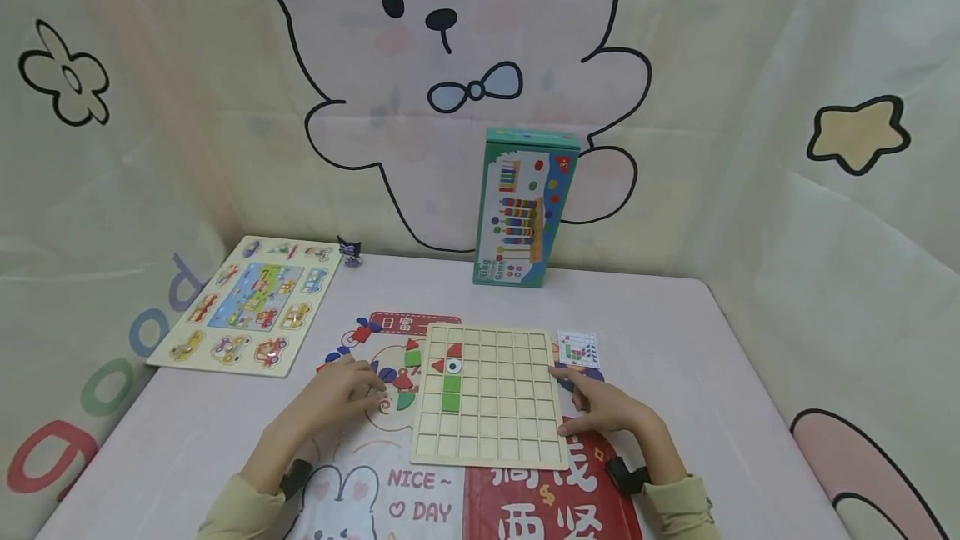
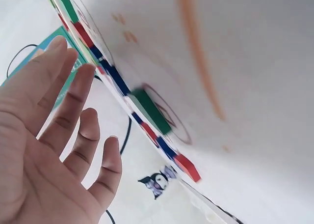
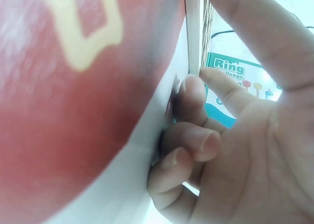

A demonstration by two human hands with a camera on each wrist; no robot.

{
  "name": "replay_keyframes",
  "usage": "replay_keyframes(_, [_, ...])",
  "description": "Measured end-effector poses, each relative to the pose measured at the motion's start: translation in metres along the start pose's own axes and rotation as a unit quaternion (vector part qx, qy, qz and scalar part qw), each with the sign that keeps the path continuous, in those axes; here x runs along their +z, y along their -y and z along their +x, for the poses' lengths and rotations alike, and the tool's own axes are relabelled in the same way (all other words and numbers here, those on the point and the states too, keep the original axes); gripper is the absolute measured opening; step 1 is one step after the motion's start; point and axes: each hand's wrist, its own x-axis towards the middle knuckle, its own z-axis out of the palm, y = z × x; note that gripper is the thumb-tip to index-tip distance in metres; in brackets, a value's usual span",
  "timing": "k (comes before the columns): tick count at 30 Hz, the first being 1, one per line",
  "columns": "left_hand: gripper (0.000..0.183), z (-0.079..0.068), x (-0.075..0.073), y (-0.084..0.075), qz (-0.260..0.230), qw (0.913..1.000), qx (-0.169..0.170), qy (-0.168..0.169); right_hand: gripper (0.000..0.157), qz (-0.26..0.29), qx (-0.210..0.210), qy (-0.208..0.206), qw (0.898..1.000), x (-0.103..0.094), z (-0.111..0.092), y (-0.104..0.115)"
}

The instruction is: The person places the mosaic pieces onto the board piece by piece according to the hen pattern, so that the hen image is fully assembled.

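A pale wooden grid board point(image 1: 510, 407) lies on the printed mat. In its left columns are two red triangles, a white tile with an eye point(image 1: 453, 366) and two green squares point(image 1: 451, 402). My right hand point(image 1: 611, 407) touches the board's right edge with its index finger and thumb, its other fingers bent beneath. My left hand point(image 1: 341, 394) hovers left of the board with loosely bent fingers, holding nothing, near loose pieces: a green rounded piece point(image 1: 406, 400), a green square point(image 1: 413, 358), and several red and blue ones. The left wrist view shows a green block point(image 2: 151, 111) on the mat.
A small pattern card point(image 1: 578, 349) lies beyond the board's right edge. At the back stands a green toy box point(image 1: 525, 211). On the left lie a vehicle puzzle board point(image 1: 225, 348) and a small dark figurine point(image 1: 349, 252). Printed cloth walls surround the table.
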Motion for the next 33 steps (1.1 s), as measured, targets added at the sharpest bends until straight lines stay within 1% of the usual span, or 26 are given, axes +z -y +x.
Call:
replay_keyframes(3, [0.011,-0.005,-0.002,0.005,-0.003,0.9999,-0.014,0.003,0.091,0.0,0.0,0.0,1.0,0.0,0.0,0.001])
replay_keyframes(5, [0.012,-0.008,-0.003,0.008,-0.002,0.9999,-0.016,0.005,0.091,0.0,0.001,-0.001,1.0,0.0,0.0,0.0])
replay_keyframes(13, [0.013,-0.016,-0.006,0.018,0.003,0.9999,-0.006,0.015,0.091,-0.001,0.003,-0.001,1.0,0.0,0.0,0.0])
replay_keyframes(17, [0.015,-0.018,-0.009,0.021,0.006,0.9998,-0.009,0.016,0.09,0.0,0.0,-0.002,1.0,-0.001,0.0,0.001])
replay_keyframes(20, [0.016,-0.02,-0.012,0.023,0.008,0.9995,-0.023,0.018,0.09,-0.003,-0.002,-0.001,1.0,-0.001,-0.001,0.002])
replay_keyframes(24, [0.019,-0.021,-0.016,0.027,0.022,0.9985,-0.042,0.028,0.09,-0.006,-0.002,-0.001,1.0,-0.001,0.0,0.001])
replay_keyframes(30, [0.025,-0.026,-0.021,0.036,0.05,0.9972,-0.045,0.032,0.09,-0.007,-0.007,-0.001,1.0,-0.001,-0.001,0.001])
replay_keyframes(33, [0.025,-0.028,-0.024,0.038,0.048,0.997,-0.055,0.029,0.089,-0.007,-0.01,-0.001,1.0,-0.001,-0.001,0.001])
